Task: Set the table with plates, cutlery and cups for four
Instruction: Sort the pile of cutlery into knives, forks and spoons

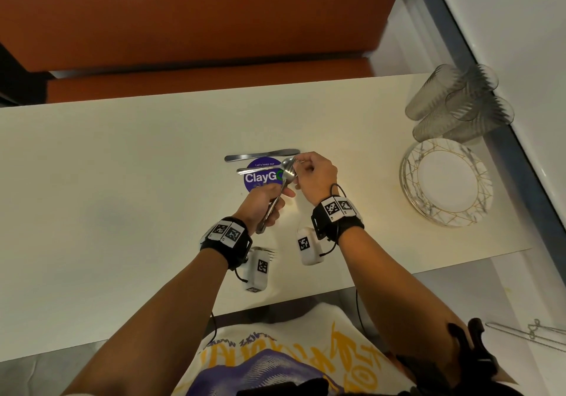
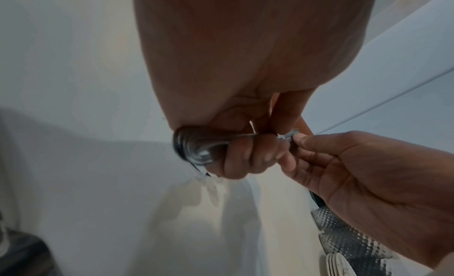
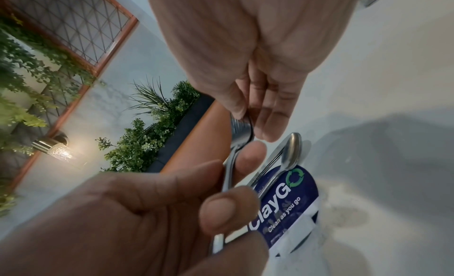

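Observation:
My left hand (image 1: 272, 200) grips the handles of a cutlery bundle (image 1: 277, 199) of spoons and forks, held above the cream table (image 1: 122, 181). My right hand (image 1: 301, 165) pinches the tines of a fork (image 3: 240, 127) at the bundle's upper end. In the right wrist view my left hand (image 3: 221, 198) wraps the handles. A knife (image 1: 262, 155) lies flat beyond the hands. A spoon (image 3: 291, 150) and another fork (image 3: 269, 163) lie across a round blue sticker (image 3: 287, 198). A stack of white, gold-lined plates (image 1: 447, 181) sits at the right. Clear tumblers (image 1: 459, 101) stand behind it.
An orange bench seat (image 1: 199, 21) runs along the table's far edge. A wall and dark ledge (image 1: 520, 166) border the right side, close behind the plates and tumblers. The table's near edge (image 1: 275, 303) is by my body.

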`<action>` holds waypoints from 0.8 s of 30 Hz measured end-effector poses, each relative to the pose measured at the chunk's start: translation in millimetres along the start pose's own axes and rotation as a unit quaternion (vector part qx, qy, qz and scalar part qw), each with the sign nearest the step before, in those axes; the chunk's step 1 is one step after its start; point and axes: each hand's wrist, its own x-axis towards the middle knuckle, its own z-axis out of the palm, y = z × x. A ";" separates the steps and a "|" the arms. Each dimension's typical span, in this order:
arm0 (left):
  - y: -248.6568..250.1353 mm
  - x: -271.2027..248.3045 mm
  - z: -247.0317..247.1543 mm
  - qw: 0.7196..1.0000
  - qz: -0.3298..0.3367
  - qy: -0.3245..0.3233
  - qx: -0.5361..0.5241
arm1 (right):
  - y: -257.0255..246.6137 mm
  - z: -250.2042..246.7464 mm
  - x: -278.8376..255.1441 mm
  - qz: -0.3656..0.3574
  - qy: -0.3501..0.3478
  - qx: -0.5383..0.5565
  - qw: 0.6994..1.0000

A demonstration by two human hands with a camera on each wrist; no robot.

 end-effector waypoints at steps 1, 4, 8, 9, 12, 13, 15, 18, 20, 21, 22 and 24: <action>-0.6 -0.2 -1.6 1.000 0.000 0.003 0.007 | 0.2 1.2 -0.6 -0.001 -0.007 -0.005 1.000; -3.8 -0.9 -8.3 0.999 -0.002 0.015 0.028 | 0.5 6.2 -3.9 -0.002 -0.025 -0.016 1.000; -8.6 -1.5 -21.2 0.997 -0.010 0.064 0.051 | 0.6 15.4 -16.2 0.007 -0.045 -0.027 0.999; -10.4 -1.3 -25.9 0.994 -0.014 0.085 0.060 | 3.1 18.5 -20.2 0.012 -0.060 -0.047 0.997; -18.1 -1.3 -43.8 0.986 -0.030 0.143 0.081 | 10.6 28.5 -35.2 0.024 -0.164 -0.115 0.979; -20.8 -2.2 -49.3 0.984 -0.036 0.153 0.087 | 12.4 31.8 -41.1 0.011 -0.211 -0.159 0.964; -26.2 -5.1 -60.1 0.980 -0.043 0.164 0.103 | 13.7 38.9 -56.2 -0.012 -0.286 -0.244 0.927; -35.4 -8.3 -72.7 0.978 -0.049 0.171 0.112 | 22.8 51.2 -75.8 -0.021 -0.333 -0.337 0.880; -40.6 -11.0 -78.5 0.978 -0.045 0.169 0.113 | 28.4 58.1 -86.9 -0.009 -0.334 -0.398 0.855; -42.1 -12.6 -80.4 0.978 -0.042 0.167 0.115 | 29.3 60.4 -92.1 0.000 -0.331 -0.410 0.850; -43.3 -14.1 -81.9 0.979 -0.041 0.164 0.117 | 30.2 62.6 -96.2 0.003 -0.324 -0.416 0.850; -46.0 -16.1 -83.9 0.978 -0.038 0.159 0.129 | 32.1 67.2 -103.0 0.011 -0.307 -0.419 0.854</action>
